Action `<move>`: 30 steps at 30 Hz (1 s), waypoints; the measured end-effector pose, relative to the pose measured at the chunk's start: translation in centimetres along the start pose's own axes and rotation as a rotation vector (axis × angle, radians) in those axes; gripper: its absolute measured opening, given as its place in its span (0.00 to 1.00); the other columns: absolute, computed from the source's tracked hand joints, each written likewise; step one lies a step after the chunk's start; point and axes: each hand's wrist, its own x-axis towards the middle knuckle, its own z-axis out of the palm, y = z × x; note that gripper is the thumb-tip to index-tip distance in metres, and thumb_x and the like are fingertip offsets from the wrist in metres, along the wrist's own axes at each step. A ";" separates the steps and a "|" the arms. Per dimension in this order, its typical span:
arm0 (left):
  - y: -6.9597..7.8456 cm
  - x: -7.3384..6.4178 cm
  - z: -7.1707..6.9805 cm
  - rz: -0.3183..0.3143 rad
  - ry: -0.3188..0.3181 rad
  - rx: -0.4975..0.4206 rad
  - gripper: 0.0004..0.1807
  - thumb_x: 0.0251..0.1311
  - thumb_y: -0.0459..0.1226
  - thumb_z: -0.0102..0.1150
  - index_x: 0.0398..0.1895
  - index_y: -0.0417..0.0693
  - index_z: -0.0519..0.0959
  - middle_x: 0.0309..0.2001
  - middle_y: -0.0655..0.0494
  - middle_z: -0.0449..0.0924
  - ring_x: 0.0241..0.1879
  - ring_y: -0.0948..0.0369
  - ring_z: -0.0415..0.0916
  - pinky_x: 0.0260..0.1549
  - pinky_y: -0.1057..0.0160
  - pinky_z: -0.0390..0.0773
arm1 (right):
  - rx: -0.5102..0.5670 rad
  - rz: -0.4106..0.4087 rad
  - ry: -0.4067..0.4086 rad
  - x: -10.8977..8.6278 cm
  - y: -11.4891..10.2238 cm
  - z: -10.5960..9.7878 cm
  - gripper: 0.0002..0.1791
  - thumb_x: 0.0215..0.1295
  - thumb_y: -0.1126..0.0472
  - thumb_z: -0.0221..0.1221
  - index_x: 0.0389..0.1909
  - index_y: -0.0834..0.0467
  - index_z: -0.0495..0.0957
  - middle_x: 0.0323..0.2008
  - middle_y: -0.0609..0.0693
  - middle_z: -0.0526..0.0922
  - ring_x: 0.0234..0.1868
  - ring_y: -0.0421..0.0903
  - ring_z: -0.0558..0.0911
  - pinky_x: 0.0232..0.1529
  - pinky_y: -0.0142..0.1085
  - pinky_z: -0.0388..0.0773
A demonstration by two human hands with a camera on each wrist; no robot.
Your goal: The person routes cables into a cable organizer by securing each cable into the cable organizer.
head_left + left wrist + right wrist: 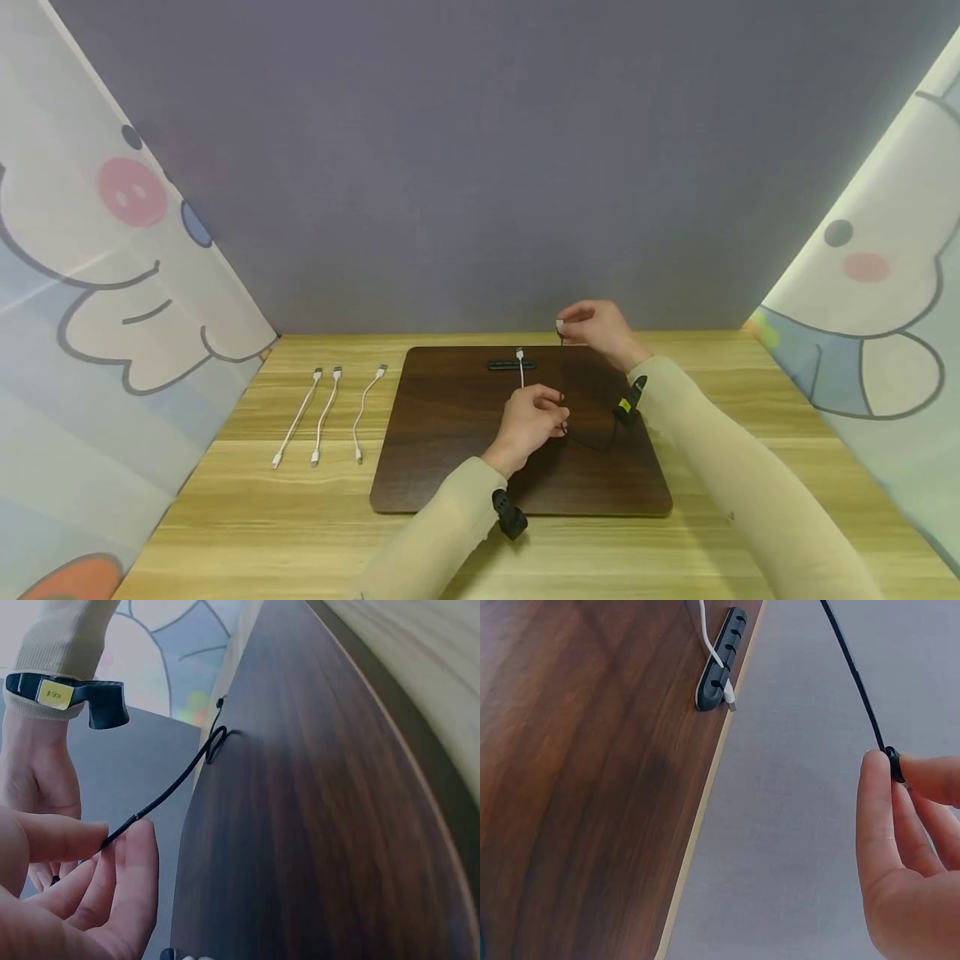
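A thin black cable [171, 789] runs between the two hands. My left hand [528, 425] pinches it above the middle of a dark brown board [442, 450]. From there the cable loops down to the board, as the left wrist view shows. My right hand [596, 329], raised over the board's far edge, pinches a small black end piece [895, 765] of the cable between thumb and fingers. Left of that hand, a black cable holder [707, 691] with several slots lies on the board. One white cable [706, 634] sits in a slot, its plug at the far side.
Three short white USB cables [297, 419] lie side by side on the wooden table [225, 533], left of the board. A grey panel [450, 167] stands behind, and cartoon-printed sheets [862, 275] flank both sides.
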 end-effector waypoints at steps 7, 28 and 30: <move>0.4 -0.3 -1.1 0.029 0.086 0.094 0.12 0.61 0.26 0.67 0.47 0.29 0.82 0.27 0.53 0.82 0.22 0.62 0.82 0.29 0.58 0.86 | 0.015 0.010 -0.002 0.9 -0.1 1.2 0.18 0.67 0.70 0.63 0.56 0.73 0.77 0.54 0.69 0.80 0.48 0.59 0.85 0.52 0.47 0.83; 0.4 -0.1 -1.9 0.018 0.189 0.290 0.09 0.59 0.28 0.69 0.42 0.32 0.84 0.22 0.58 0.83 0.17 0.66 0.79 0.12 0.68 0.74 | -0.006 0.066 0.005 2.8 0.8 4.4 0.16 0.67 0.72 0.63 0.53 0.73 0.79 0.47 0.66 0.83 0.42 0.56 0.87 0.50 0.48 0.84; 0.2 -0.1 -1.9 0.017 0.192 0.333 0.09 0.60 0.29 0.69 0.42 0.32 0.84 0.22 0.58 0.83 0.17 0.66 0.79 0.16 0.68 0.76 | 0.004 0.068 0.005 2.8 1.1 4.7 0.15 0.66 0.72 0.63 0.52 0.74 0.79 0.45 0.66 0.83 0.42 0.58 0.86 0.51 0.50 0.83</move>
